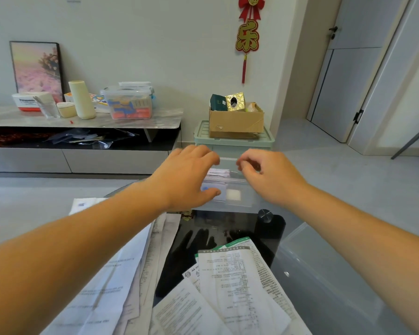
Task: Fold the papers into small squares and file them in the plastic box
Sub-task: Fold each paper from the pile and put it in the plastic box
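A clear plastic box point(240, 200) stands at the far edge of the dark glass table point(203, 228). Folded papers point(219, 172) stand inside it. My left hand point(186, 175) grips the box's left end, thumb on the front wall and fingers over the top. Above the box's right side hovers my right hand point(264, 175), its fingers curled in with nothing visible in them. Unfolded printed papers point(237, 281) lie near me at the centre. A second pile of sheets point(121, 274) lies under my left forearm.
A translucent plastic lid point(324, 274) lies on the table at the right. A small dark knob point(265, 215) stands by the box. Beyond the table are a green storage bin point(235, 141) with a cardboard box point(236, 122) on top, and a low cabinet point(82, 122) holding containers.
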Demonstrator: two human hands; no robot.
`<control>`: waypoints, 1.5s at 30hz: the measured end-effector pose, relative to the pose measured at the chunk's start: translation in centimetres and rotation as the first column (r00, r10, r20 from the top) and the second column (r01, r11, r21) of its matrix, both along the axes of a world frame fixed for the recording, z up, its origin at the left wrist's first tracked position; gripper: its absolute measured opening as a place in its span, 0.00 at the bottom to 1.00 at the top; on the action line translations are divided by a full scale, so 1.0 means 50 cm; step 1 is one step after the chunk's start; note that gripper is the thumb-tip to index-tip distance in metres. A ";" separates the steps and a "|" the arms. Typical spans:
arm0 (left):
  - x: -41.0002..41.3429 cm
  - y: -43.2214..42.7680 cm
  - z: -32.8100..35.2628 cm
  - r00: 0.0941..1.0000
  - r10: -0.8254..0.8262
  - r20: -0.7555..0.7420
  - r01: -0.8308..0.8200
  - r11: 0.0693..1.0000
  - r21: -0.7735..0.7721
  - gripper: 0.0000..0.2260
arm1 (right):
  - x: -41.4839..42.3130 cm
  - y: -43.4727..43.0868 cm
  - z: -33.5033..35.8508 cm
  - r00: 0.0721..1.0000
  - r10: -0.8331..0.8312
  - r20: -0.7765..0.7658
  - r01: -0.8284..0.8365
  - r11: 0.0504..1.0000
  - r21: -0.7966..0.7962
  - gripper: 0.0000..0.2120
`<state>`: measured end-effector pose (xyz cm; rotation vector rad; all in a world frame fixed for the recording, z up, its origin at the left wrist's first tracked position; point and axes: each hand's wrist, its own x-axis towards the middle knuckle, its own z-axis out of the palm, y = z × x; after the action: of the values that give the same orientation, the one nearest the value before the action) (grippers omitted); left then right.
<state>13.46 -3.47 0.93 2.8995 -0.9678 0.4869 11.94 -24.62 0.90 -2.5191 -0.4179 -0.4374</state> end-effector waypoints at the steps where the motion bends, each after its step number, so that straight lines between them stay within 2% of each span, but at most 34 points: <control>1: -0.039 0.008 -0.002 0.999 0.013 -0.035 -0.015 0.999 -0.046 0.21 | -0.040 -0.003 0.000 0.999 0.033 -0.024 -0.033 0.999 0.010 0.09; 3: -0.130 0.019 -0.010 0.987 0.052 -0.150 -0.063 0.995 -0.075 0.12 | -0.134 -0.008 -0.005 0.985 0.119 -0.126 -0.122 0.992 -0.017 0.07; 5: -0.223 0.025 -0.021 0.957 0.067 -0.282 -0.080 0.996 -0.033 0.09 | -0.227 -0.012 -0.026 0.948 0.197 -0.251 -0.232 0.965 -0.120 0.06; 8: -0.353 0.033 -0.031 0.909 0.072 -0.412 -0.055 0.997 0.053 0.12 | -0.347 -0.012 -0.061 0.864 0.328 -0.382 -0.422 0.886 -0.194 0.16; 10: -0.415 0.035 -0.034 0.905 0.066 -0.421 -0.019 0.993 0.113 0.17 | -0.405 -0.012 -0.071 0.820 0.376 -0.431 -0.486 0.855 -0.180 0.21; 12: -0.473 0.032 -0.040 0.904 0.063 -0.422 0.010 0.985 0.170 0.20 | -0.460 -0.008 -0.070 0.796 0.378 -0.472 -0.527 0.817 -0.234 0.24; 16: -0.530 0.018 -0.058 0.866 0.080 -0.494 0.034 0.976 0.217 0.26 | -0.517 -0.008 -0.071 0.821 0.339 -0.460 -0.501 0.813 -0.296 0.26; 19: -0.550 0.012 -0.065 0.809 0.035 -0.587 0.045 0.992 0.121 0.33 | -0.538 -0.014 -0.076 0.845 0.271 -0.460 -0.445 0.834 -0.326 0.26; 22: -0.572 0.004 -0.077 0.785 -0.060 -0.616 0.097 0.995 0.026 0.36 | -0.556 -0.017 -0.080 0.866 0.214 -0.451 -0.375 0.875 -0.305 0.27; 27: -0.575 0.012 -0.097 0.772 -0.154 -0.617 0.098 0.987 -0.123 0.33 | -0.568 -0.016 -0.081 0.858 0.198 -0.473 -0.348 0.903 -0.253 0.26; 32: -0.560 0.029 -0.116 0.766 -0.140 -0.627 0.038 0.984 -0.173 0.29 | -0.577 -0.022 -0.103 0.858 0.181 -0.480 -0.323 0.918 -0.231 0.28; 35: -0.549 0.032 -0.123 0.764 -0.116 -0.634 0.019 0.987 -0.158 0.32 | -0.571 -0.023 -0.109 0.856 0.194 -0.479 -0.326 0.921 -0.211 0.30; 39: -0.532 0.042 -0.127 0.817 -0.086 -0.570 0.050 0.996 -0.078 0.32 | -0.559 -0.025 -0.117 0.844 0.197 -0.500 -0.328 0.925 -0.190 0.33; 45: -0.518 0.047 -0.129 0.824 -0.083 -0.561 0.048 0.996 -0.077 0.27 | -0.541 -0.025 -0.124 0.827 0.191 -0.528 -0.318 0.934 -0.160 0.31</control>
<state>-12.45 -1.11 -5.51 2.6723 -0.9177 -0.3389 -15.11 -25.88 -5.29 -2.6238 -0.6167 0.4061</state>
